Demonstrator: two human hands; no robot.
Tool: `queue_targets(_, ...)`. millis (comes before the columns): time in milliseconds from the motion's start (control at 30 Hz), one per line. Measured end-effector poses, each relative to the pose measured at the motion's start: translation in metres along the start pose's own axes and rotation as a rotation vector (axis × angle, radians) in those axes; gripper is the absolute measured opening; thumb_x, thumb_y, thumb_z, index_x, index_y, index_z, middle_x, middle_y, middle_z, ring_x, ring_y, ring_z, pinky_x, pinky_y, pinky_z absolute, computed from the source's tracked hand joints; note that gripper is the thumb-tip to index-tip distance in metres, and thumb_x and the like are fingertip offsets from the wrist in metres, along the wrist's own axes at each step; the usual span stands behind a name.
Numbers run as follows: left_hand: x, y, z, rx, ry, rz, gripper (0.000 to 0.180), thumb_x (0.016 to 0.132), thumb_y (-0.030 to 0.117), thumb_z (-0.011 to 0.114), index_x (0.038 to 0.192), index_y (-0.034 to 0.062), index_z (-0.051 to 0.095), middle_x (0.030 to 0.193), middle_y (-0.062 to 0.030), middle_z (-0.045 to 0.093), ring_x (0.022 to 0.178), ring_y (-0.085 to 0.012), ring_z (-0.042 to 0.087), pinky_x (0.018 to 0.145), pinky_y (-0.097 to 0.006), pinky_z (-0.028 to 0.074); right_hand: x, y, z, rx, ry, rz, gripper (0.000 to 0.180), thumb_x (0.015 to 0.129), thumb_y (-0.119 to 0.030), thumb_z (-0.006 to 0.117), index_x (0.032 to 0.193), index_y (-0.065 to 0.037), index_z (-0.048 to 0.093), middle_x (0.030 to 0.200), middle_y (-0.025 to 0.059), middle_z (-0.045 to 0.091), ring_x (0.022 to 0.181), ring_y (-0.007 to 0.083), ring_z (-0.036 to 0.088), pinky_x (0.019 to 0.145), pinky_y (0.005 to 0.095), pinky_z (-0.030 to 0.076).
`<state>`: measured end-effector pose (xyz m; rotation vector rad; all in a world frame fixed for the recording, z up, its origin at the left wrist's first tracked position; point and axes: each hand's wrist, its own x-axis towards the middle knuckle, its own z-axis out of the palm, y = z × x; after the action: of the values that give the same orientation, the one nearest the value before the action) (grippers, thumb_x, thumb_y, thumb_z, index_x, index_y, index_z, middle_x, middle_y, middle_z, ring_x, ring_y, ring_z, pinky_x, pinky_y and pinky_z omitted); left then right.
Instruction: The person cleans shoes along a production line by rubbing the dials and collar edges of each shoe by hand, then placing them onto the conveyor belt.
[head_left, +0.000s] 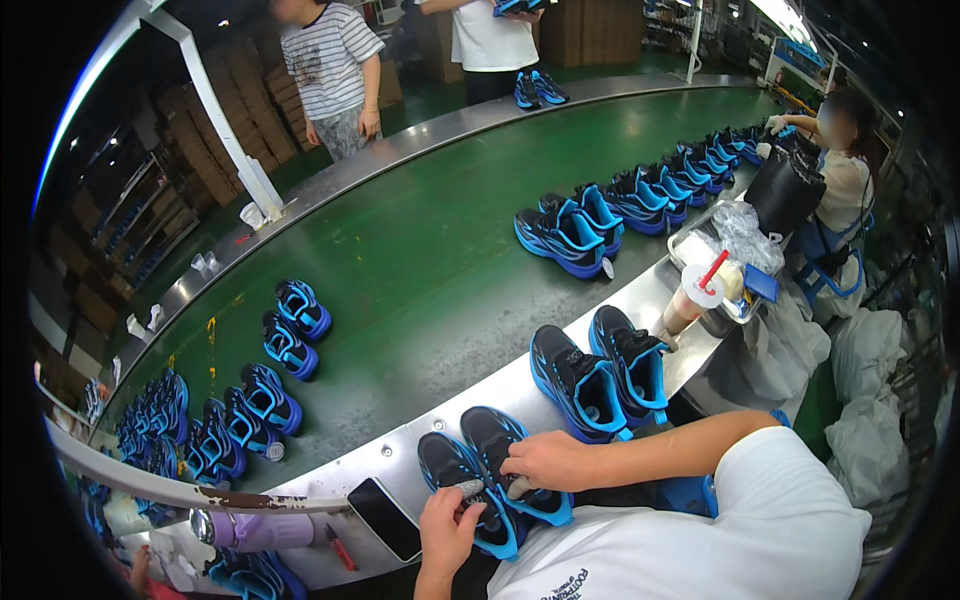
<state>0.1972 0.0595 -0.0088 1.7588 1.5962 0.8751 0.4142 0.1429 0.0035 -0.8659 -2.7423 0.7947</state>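
A pair of black and blue sneakers lies in front of me on the metal ledge, toes pointing away. My left hand (451, 522) has thumb and finger pinched at the lace area of the left sneaker (446, 458). My right hand (543, 463) is curled over the lacing of the right sneaker (489, 428), its fingertips down by the opening. Light grey coverings wrap some of my fingers. What exactly the fingertips grip is too small to make out. Just right of this pair stands a second pair of matching sneakers (577, 384).
A phone (384, 518), a red pen-like tool (341, 548) and a purple bottle (262, 530) lie left on the ledge. A drink cup (692, 297) and a cluttered tray (742, 308) stand right. Sneakers line the green conveyor belt (420, 250). Co-workers (335, 75) stand across it.
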Motion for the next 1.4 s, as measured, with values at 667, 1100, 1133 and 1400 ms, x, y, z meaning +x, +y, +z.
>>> queue_targets(667,-0.036,0.063,0.05,-1.147,-0.291,-0.715,0.029,0.099,0.015,0.049,0.119,-0.0061,0.053,0.118,-0.0141,0.058,0.092,-0.0199,0.063,0.074,-0.027,0.052,-0.001,0.012,-0.014,0.05,-0.048,0.109,0.035,0.077,-0.024,0.071,0.109,-0.011,0.067,0.088,0.0126,0.06,0.084,0.0299,0.062,0.073,0.0375,0.049)
queue_targets(1100,-0.019,0.053,0.093,-1.393,-0.057,-0.773,0.023,0.098,0.017,0.053,0.106,-0.0046,0.055,0.109,-0.0132,0.06,0.112,-0.0279,0.06,0.07,-0.029,0.058,0.012,0.035,-0.03,0.313,-0.171,0.026,0.03,0.074,-0.018,0.07,0.101,-0.005,0.07,0.088,0.0112,0.065,0.082,0.0303,0.065,0.072,0.0383,0.051)
queue_targets(1133,-0.019,0.052,0.093,-1.372,-0.071,-0.785,0.022,0.098,0.017,0.053,0.103,-0.0043,0.055,0.108,-0.0127,0.06,0.112,-0.0279,0.06,0.069,-0.029,0.059,0.014,0.038,-0.028,0.274,-0.196,0.001,0.03,0.074,-0.019,0.07,0.101,-0.005,0.07,0.089,0.011,0.065,0.082,0.0307,0.065,0.072,0.0384,0.051)
queue_targets(1400,-0.012,0.061,0.093,-1.267,-0.037,-0.834,0.022,0.098,0.017,0.052,0.102,-0.0039,0.056,0.109,-0.0119,0.06,0.11,-0.0264,0.062,0.067,-0.029,0.059,0.009,0.03,-0.031,0.088,-0.132,0.028,0.031,0.074,-0.022,0.071,0.101,-0.007,0.07,0.084,0.0101,0.059,0.079,0.0312,0.062,0.069,0.0383,0.05)
